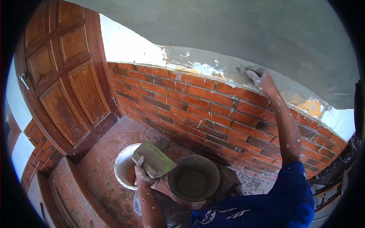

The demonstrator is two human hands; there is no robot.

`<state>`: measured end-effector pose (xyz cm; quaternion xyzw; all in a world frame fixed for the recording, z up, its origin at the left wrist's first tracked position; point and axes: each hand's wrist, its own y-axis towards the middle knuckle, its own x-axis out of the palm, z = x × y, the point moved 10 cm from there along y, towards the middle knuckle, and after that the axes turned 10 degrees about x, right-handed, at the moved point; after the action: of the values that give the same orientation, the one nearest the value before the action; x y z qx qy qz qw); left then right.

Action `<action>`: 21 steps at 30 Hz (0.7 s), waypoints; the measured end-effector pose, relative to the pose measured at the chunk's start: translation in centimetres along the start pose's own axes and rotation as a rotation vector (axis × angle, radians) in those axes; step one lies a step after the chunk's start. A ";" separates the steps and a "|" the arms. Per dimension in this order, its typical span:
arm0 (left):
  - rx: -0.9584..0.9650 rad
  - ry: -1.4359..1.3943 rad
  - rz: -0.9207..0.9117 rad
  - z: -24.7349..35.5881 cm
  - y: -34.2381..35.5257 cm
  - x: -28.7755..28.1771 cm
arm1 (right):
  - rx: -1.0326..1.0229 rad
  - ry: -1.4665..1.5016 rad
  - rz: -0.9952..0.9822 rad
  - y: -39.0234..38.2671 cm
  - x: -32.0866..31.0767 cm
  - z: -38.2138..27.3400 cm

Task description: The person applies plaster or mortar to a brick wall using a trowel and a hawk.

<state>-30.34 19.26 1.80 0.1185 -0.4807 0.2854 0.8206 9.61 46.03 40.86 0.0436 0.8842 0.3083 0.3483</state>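
My left hand (141, 174) grips a mortar-caked plastering float (154, 159), grey with bright green showing along its edges. It holds the float tilted above the floor, between a metal basin (121, 167) and a dark bucket (216, 176) of grey mortar. My right arm reaches up to the wall. Its hand (260, 81) is closed against the strip just over the bricks, with dark wet mortar around the fingers. What those fingers hold is too dark and small to make out. Fresh grey plaster (243, 28) covers the wall above.
Below the plaster runs a red brick facing (182, 98) spattered with mortar. A brown panelled door (64, 83) stands at the left, near steps (81, 197) at the lower left. Bare white and orange patches (310, 108) show along the plaster's lower edge. A wooden chair-like frame (330, 195) is at right.
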 end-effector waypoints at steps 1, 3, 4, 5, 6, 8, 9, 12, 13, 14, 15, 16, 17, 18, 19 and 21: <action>-0.004 0.000 0.006 0.1 -0.4 0.7 | -0.039 0.000 0.028 -1.1 -1.4 0.6; -0.012 -0.006 0.011 -0.1 -0.2 0.2 | -0.084 -0.002 0.044 -3.9 -3.6 0.2; -0.010 -0.009 0.017 0.0 -0.1 -0.1 | -0.017 -0.031 0.051 -5.0 -4.4 0.6; -0.011 -0.017 0.029 0.0 -0.1 -0.3 | 0.051 -0.063 0.058 -5.9 -5.0 0.9; -0.039 -0.044 0.002 -0.1 -0.3 0.2 | 0.045 -0.065 0.041 -6.4 -4.6 0.0; -0.051 -0.073 -0.007 0.2 -0.5 0.5 | 0.198 -0.071 -0.076 -7.0 -1.6 -0.7; -0.037 -0.057 -0.013 0.2 -0.4 0.9 | 0.112 -0.063 -0.079 -6.5 0.3 -1.8; -0.007 -0.010 0.003 0.1 -0.1 0.4 | -0.224 0.013 0.007 -4.0 7.5 -7.5; -0.010 -0.004 0.002 -0.1 -0.1 0.4 | -0.209 0.013 -0.038 -2.4 10.4 -9.0; -0.014 0.006 0.000 -0.3 0.0 0.2 | -0.150 -0.031 -0.051 -0.7 13.4 -10.1; -0.012 0.029 0.011 -0.5 0.2 0.0 | -0.101 -0.046 -0.086 0.9 16.0 -10.8; -0.017 0.043 0.005 -0.7 0.0 0.3 | -0.049 -0.061 -0.120 2.6 18.2 -11.0; -0.019 0.038 0.002 -0.7 -0.2 1.0 | -0.068 -0.113 -0.072 4.7 19.9 -11.1; -0.026 0.031 -0.003 -0.9 -0.2 1.4 | -0.083 -0.172 -0.022 6.0 20.6 -10.5; -0.002 0.026 -0.008 -0.5 -0.3 0.5 | -0.076 -0.165 -0.028 5.4 20.1 -10.8; 0.007 0.045 0.005 -0.2 -0.4 -0.7 | -0.016 -0.129 -0.173 3.5 17.8 -11.5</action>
<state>-30.24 18.82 1.17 0.1137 -0.4616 0.2916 0.8300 -11.71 48.07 38.91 -0.0161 0.8578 0.2807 0.4303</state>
